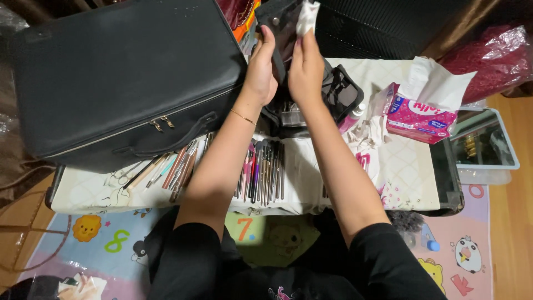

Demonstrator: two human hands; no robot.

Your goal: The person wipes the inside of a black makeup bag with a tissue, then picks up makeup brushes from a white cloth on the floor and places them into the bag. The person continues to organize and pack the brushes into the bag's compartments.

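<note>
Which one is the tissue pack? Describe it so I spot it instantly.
Start at the big black case on the left and cross the table to its right end. The tissue pack lies there: bright pink, a white tissue sticking up, unlike the thin brushes mid-table.

We've got both arms stretched straight out ahead of us, bare from the black sleeves at the elbows. Our left hand point(261, 69) is raised, fingers curled shut in a grip, a thin gold bracelet on the wrist. Our right hand point(305, 69) sits just beside it, fingers pointing upward and pinched closed.
</note>
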